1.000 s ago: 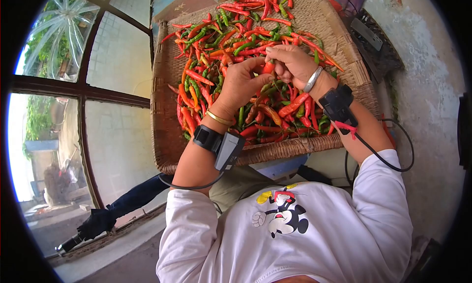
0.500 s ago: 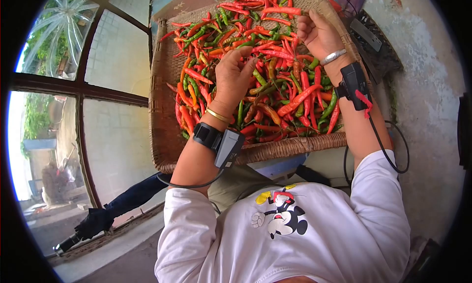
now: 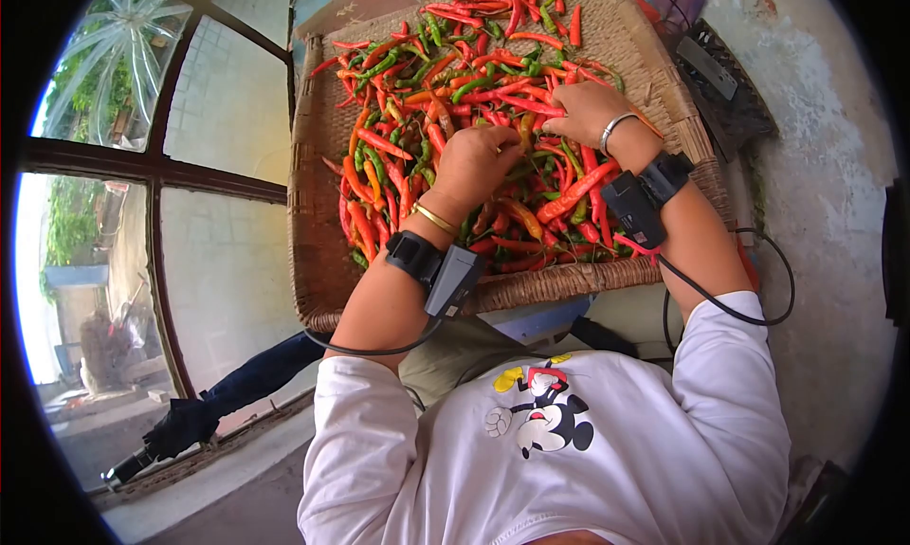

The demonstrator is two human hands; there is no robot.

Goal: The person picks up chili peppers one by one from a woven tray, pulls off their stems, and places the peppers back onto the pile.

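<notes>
A heap of red, green and orange chili peppers [image 3: 569,199] lies in a shallow woven basket [image 3: 559,281]. My left hand [image 3: 476,161] is over the middle of the heap with its thumb and fingers pinched together. Whatever lies between its fingertips is too small or hidden to name. To the right, my right hand [image 3: 590,112] reaches down to the heap, its fingers curled closed at the end of a red chili pepper [image 3: 531,104]. At the far side of the basket another red chili pepper [image 3: 575,27] lies beside several others.
A glass window with a dark frame [image 3: 159,180] stands at the left. Below it rests a folded dark umbrella [image 3: 251,384]. A black box-like thing [image 3: 706,66] is beyond the basket's right side. Cables hang from the black devices on both wrists.
My right hand has come down from the far right of the basket to the heap. The red chili pepper it held now lies at the far side. My left hand has moved slightly right and nearer me.
</notes>
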